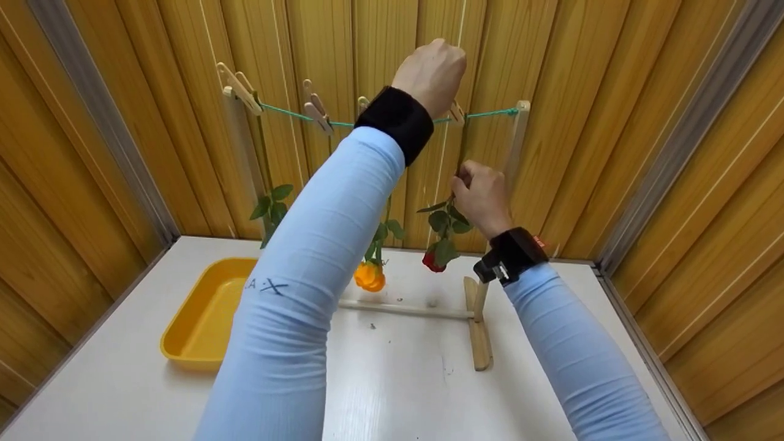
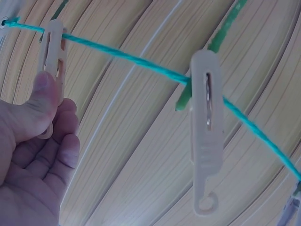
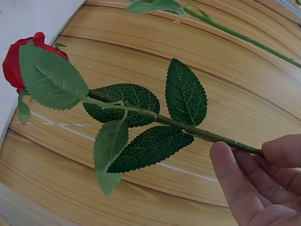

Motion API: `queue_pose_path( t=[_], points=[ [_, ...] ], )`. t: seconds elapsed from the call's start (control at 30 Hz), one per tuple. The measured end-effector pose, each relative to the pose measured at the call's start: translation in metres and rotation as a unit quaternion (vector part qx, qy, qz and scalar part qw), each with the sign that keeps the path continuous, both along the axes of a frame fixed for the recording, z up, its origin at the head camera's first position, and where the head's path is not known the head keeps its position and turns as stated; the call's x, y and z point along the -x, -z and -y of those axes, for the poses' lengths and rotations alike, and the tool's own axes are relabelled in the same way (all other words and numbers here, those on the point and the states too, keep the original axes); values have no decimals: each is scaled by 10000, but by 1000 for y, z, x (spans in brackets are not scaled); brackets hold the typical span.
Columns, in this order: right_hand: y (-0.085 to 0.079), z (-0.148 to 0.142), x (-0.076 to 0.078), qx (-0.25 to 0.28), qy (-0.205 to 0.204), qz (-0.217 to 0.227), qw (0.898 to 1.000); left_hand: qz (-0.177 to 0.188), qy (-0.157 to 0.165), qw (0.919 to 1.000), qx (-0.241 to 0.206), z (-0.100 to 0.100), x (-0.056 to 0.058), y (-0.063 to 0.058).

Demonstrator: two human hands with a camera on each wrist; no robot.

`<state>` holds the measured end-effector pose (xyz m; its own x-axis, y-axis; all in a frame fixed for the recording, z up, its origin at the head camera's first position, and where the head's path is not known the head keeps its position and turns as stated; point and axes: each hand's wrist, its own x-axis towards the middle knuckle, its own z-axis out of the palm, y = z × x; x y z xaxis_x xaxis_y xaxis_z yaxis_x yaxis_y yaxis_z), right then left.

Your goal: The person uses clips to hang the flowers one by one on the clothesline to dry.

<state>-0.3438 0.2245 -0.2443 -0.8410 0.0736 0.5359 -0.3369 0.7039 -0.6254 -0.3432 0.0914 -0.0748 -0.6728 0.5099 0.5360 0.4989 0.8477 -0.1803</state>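
My left hand [image 1: 433, 70] is raised at the teal line [image 1: 490, 114], thumb and fingers pinching a pale clothespin [image 2: 52, 61] near the line's right end. That clothespin sits on the line, and a green stem passes behind its top in the left wrist view. Lower down, my right hand [image 1: 484, 196] pinches the stem [image 3: 188, 128] of a red rose [image 1: 433, 261], whose bloom points downward. Serrated green leaves [image 3: 186, 94] spread from the stem. A second clothespin [image 2: 207, 132] grips another green stem on the line.
An orange flower [image 1: 370, 277] hangs bloom-down behind my left forearm. More clothespins [image 1: 318, 116] sit on the line to the left. The wooden stand [image 1: 481, 343] rests on the white table [image 1: 398, 392], with a yellow tray [image 1: 184, 306] at left, partly hidden by my sleeve.
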Motion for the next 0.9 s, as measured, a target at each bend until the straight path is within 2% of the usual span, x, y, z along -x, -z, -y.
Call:
queue_pose_path(
  t=[0.23, 0.5, 0.9],
  points=[
    [1, 1, 0, -89, 37, -34, 9999, 161, 7, 9998, -140, -4, -1, 3],
    [0, 3, 0, -160, 153, -4, 9998, 204, -105, 9997, -78, -6, -4, 3],
    [-1, 2, 0, -317, 153, 40, 9994, 492, -43, 9988, -46, -6, -8, 4]
  ],
)
